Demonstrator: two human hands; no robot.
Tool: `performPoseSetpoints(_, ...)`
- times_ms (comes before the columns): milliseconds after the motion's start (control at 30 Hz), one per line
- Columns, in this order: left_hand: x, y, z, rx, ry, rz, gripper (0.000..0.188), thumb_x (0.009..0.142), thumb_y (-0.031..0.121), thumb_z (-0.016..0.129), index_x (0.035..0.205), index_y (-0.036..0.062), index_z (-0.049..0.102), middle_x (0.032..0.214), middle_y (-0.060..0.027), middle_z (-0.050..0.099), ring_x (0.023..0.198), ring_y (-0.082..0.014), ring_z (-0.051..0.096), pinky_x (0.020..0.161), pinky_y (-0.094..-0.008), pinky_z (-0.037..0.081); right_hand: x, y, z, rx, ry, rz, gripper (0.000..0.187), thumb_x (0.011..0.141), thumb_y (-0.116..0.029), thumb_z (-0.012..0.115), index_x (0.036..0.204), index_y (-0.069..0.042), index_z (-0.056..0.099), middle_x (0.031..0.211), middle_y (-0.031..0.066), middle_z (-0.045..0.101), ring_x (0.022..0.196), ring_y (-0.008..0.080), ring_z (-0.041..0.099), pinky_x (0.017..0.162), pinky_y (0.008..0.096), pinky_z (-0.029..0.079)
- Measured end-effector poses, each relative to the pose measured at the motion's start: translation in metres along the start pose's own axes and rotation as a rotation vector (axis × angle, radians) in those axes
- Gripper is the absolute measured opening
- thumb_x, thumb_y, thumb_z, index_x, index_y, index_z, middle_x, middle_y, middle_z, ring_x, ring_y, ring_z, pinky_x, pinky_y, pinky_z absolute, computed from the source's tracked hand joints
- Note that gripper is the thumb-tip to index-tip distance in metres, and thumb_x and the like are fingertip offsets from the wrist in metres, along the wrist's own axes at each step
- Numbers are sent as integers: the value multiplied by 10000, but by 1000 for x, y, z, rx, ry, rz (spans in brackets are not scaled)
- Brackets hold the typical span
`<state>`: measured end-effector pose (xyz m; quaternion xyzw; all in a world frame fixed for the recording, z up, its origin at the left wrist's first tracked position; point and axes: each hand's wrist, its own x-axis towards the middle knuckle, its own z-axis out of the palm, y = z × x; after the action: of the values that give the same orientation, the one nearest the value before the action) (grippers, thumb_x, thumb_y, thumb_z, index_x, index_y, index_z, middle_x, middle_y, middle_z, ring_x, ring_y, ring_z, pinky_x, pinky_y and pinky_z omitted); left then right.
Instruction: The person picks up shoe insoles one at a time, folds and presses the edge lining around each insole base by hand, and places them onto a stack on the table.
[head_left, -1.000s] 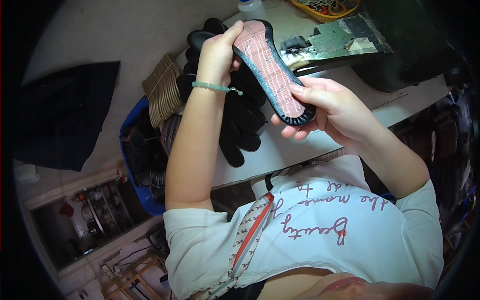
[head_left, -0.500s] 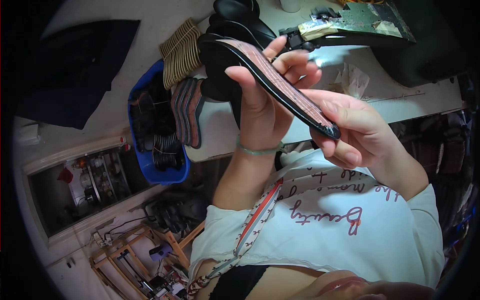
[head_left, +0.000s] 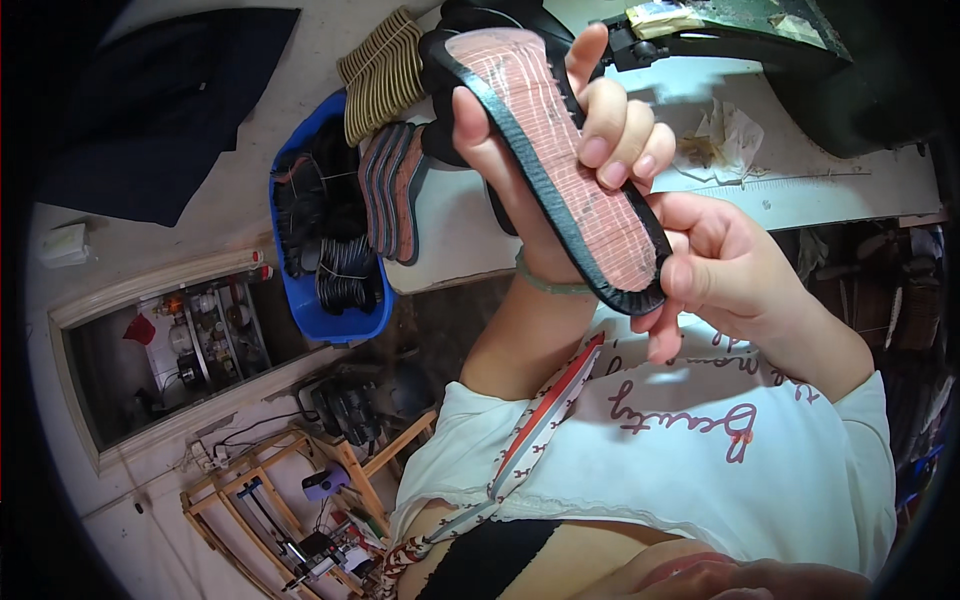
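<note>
A shoe insole point(head_left: 570, 170) with a pink, white-lined face and a black wrapped edge is held up slantwise in front of my chest. My left hand point(head_left: 612, 125) is closed round its middle, thumb at the left edge and several fingertips on the pink face; the index finger sticks up. At the lower rounded end my right hand point(head_left: 735, 255) pinches the edge, thumb in front and the other fingers partly hidden behind. The black edging is gathered in small pleats at that end.
Similar pink-and-black insoles point(head_left: 393, 195) stand in a row on the white table point(head_left: 450, 235). Beside them are a tied bundle of striped pieces point(head_left: 380, 75) and a blue bin point(head_left: 335, 328) with black bundles. A dark green machine point(head_left: 855, 90) and crumpled paper point(head_left: 730, 140) are at the right.
The insole has turned from nearly edge-on to show its pink face. My left fingers have come down onto that face. My right hand stays at the lower end.
</note>
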<state>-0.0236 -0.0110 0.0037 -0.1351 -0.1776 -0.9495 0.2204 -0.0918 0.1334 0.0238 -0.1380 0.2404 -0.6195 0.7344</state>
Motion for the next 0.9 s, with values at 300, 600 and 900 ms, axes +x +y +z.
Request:
performPoseSetpoints(300,8,11,9,-17,-91,-52,923,847,722,407,1424,3,356,618,-2,410,542,-124,381,627,-286,318,-5,1,19,-121,32,-35,598,823,-36,674,1307,109,354,915,168,668,745,222,702,686,307,595)
performPoseSetpoints(600,1,10,13,-112,-339,-101,929,859,725,390,1447,11,302,655,-9,432,551,-125,393,637,-291,321,-5,2,14,-188,-4,9,470,867,-47,611,1255,105,394,952,180,657,741,217,697,663,294,594)
performPoseSetpoints(900,0,5,0,-134,-290,28,740,923,630,369,1358,33,416,650,5,415,537,-99,391,586,-265,354,-2,4,10,-262,96,43,269,881,-33,647,1111,65,547,892,133,676,687,142,669,639,244,561)
